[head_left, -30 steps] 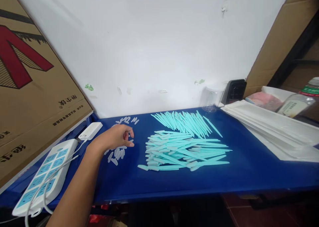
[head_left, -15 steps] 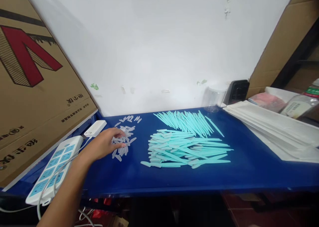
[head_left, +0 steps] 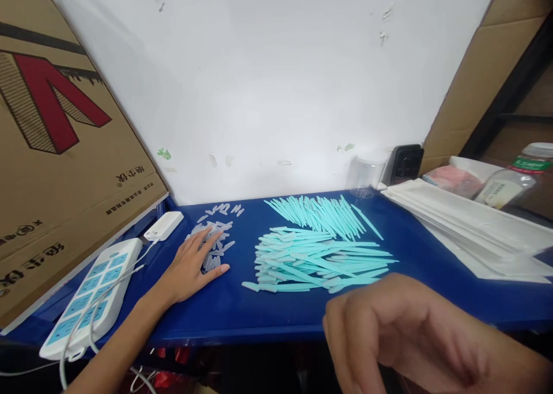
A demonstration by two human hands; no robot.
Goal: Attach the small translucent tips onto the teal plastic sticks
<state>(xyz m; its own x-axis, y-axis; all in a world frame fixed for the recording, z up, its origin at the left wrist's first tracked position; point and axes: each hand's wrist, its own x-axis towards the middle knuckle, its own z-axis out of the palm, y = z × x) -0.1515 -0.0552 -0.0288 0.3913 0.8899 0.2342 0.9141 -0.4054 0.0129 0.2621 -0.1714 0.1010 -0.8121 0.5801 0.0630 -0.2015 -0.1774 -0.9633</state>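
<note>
My left hand [head_left: 192,262] lies over a scatter of small clear plastic caps [head_left: 224,226], fingers spread and thumb out to the right. Some caps are hidden under it. To the right is a near pile of turquoise eyebrow razors [head_left: 302,258], several with whitish covers at their left ends. Behind that pile lies a second group of turquoise razors [head_left: 322,214], set side by side at a slant. My right hand [head_left: 401,330] is close to the camera at the lower right, in front of the table edge. Its fingers are curled; the tips and anything in them cannot be seen.
On the left, a white power strip [head_left: 93,296] with cables and a small white box [head_left: 164,226] sit beside a large carton [head_left: 78,152]. White sheets or bags [head_left: 466,227], a clear jar [head_left: 367,175] and a bottle [head_left: 514,178] are at the right. A white wall [head_left: 276,94] stands behind.
My left hand has gone from a half-closed grasp at the caps to lying flatter with spread fingers, slightly nearer me. My right hand has come into view at the lower right.
</note>
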